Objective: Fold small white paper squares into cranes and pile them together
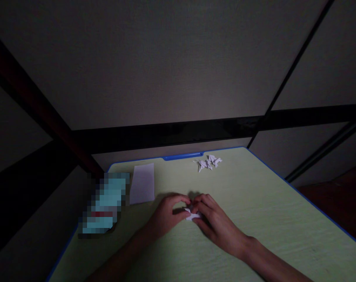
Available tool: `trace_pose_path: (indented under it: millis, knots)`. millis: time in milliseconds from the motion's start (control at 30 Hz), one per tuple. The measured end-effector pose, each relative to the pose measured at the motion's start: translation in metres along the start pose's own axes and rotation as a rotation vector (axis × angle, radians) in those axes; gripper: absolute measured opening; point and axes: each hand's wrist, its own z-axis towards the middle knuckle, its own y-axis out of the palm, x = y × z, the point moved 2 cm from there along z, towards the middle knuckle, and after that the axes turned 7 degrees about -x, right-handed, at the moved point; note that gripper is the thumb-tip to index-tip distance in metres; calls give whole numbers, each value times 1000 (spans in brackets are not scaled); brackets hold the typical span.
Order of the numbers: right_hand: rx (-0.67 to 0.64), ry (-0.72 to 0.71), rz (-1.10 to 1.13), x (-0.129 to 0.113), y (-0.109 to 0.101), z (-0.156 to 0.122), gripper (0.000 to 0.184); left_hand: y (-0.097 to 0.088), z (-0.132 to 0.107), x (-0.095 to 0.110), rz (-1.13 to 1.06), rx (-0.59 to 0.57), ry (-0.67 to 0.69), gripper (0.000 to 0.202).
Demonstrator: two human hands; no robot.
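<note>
A small white folded paper piece (192,214) lies on the pale green table (254,211), near its middle. My left hand (166,213) and my right hand (213,219) meet over it, fingers curled and pinching its edges from either side. Much of the paper is hidden under my fingertips. The room is dim.
A white paper sheet (142,183) lies at the back left. Beside it sits a blurred teal packet (105,203) at the table's left edge. Several small folded white paper figures (207,163) cluster at the far edge near a blue tab (182,156). A wall stands behind.
</note>
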Motion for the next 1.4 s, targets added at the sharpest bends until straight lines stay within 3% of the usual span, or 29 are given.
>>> trace_pose_path:
  millis: [100,200,267,367,533,700,800,933,1067,1400]
  knots:
    - [59,19,245,3,1,1,6,-7,-1,4,-162,-25,-3,22]
    - [142,96,632,9,3,3,10,-11,0,5,-345,-20,17,30]
    - [180,131,844,12,4,5,16,-9,1,2,-479,-7,-2,31]
    - [209,140,993,14,4,6,21,0,2,-1,-638,-29,-55,28]
    - [194,137,1022,12,6,6,18,7,2,3,-692,19,-105,19]
    - [186,106,1013,9,8,8,19,5,1,3,-720,127,-104,25]
    - [169,123,986,8,8,9,22,3,0,5,-627,233,-102,27]
    - [138,257,940,12,9,8,25,2,-3,14,-441,318,-89,25]
    - [157,311,897,15,10,8,27,3,-6,17,-431,305,-67,24]
    - [172,313,873,15,12,8,27,4,-2,4,-559,229,-97,30]
